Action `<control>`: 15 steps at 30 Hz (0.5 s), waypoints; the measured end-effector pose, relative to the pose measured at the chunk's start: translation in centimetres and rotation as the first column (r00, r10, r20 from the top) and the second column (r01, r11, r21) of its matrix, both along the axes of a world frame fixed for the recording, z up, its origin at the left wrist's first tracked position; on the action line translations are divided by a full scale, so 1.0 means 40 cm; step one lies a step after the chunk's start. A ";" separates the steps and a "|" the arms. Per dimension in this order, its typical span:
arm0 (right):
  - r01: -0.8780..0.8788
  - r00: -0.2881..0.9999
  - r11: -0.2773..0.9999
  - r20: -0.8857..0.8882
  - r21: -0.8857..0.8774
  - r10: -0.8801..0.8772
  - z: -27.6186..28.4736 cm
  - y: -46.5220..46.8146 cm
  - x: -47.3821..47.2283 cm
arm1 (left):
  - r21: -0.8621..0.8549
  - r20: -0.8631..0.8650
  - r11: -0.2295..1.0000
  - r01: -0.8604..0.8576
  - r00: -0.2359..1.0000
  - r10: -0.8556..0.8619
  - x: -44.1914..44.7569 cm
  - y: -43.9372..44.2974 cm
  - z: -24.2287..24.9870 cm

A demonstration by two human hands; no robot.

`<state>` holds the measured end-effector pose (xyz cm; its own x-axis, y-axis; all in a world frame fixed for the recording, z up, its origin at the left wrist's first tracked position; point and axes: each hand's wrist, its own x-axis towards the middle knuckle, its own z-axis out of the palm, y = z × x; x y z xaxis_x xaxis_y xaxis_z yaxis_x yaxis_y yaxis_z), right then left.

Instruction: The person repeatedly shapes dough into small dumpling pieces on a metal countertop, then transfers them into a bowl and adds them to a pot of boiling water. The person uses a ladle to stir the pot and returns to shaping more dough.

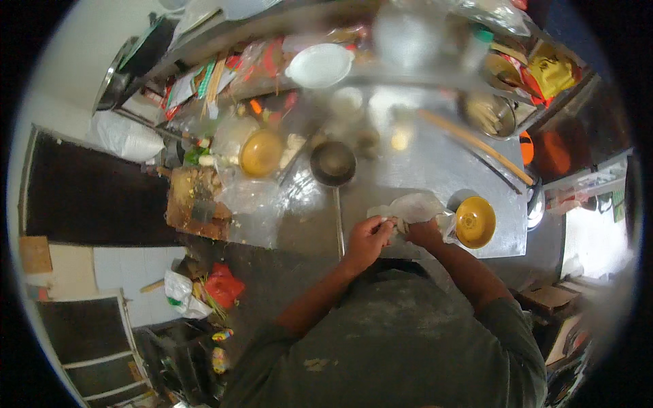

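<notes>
A translucent plastic bag (pixel 417 206) lies at the near edge of the metal counter. My left hand (pixel 368 239) has its fingers closed on the bag's left part, with a small pale bit showing at the fingertips. My right hand (pixel 426 235) is at the bag's opening, its fingers partly inside or behind the plastic, so its grip is hidden. Just right of the bag stands a yellow bowl (pixel 475 222), with nothing seen in it but a pattern on its bottom. A dark round pan (pixel 333 164) with a long metal handle rests farther left on the counter.
Another yellow bowl (pixel 260 153) stands at the left, beyond a worn wooden cutting board (pixel 196 204) with food scraps. A long wooden stick (pixel 479 148) lies at the right. The shelf above holds a white oval dish (pixel 320 65), bags and a metal pot (pixel 492 117).
</notes>
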<state>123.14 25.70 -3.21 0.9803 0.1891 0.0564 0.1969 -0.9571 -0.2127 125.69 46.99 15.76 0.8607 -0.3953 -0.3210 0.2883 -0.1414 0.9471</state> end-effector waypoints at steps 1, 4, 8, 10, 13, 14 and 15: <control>-0.035 0.993 0.999 0.110 -0.010 0.036 -0.051 -0.004 -0.005 | 0.029 -0.039 0.999 -0.014 0.999 0.015 -0.009 0.025 -0.014; -0.118 0.986 0.992 0.119 -0.033 0.121 -0.142 -0.020 0.014 | 0.003 -0.126 0.996 -0.087 0.988 0.087 -0.046 0.080 -0.062; -0.223 0.970 0.975 -0.105 -0.006 0.221 -0.138 -0.023 0.076 | -0.050 -0.288 0.981 -0.186 0.943 0.164 -0.081 0.106 -0.115; -0.221 0.950 0.971 -0.206 0.086 0.235 -0.116 -0.016 0.088 | -0.040 -0.250 0.977 -0.209 0.949 0.192 -0.076 0.104 -0.129; -0.172 0.974 0.985 -0.153 -0.020 0.167 -0.101 -0.001 0.074 | -0.062 -0.258 0.970 -0.234 0.943 0.211 -0.068 0.089 -0.132; -0.109 0.967 0.994 -0.232 0.013 0.109 -0.102 0.001 0.069 | -0.088 -0.249 0.968 -0.234 0.946 0.206 -0.066 0.082 -0.130; -0.038 0.949 0.998 -0.311 0.042 0.050 -0.105 0.002 0.065 | -0.080 -0.261 0.968 -0.238 0.942 0.210 -0.067 0.073 -0.126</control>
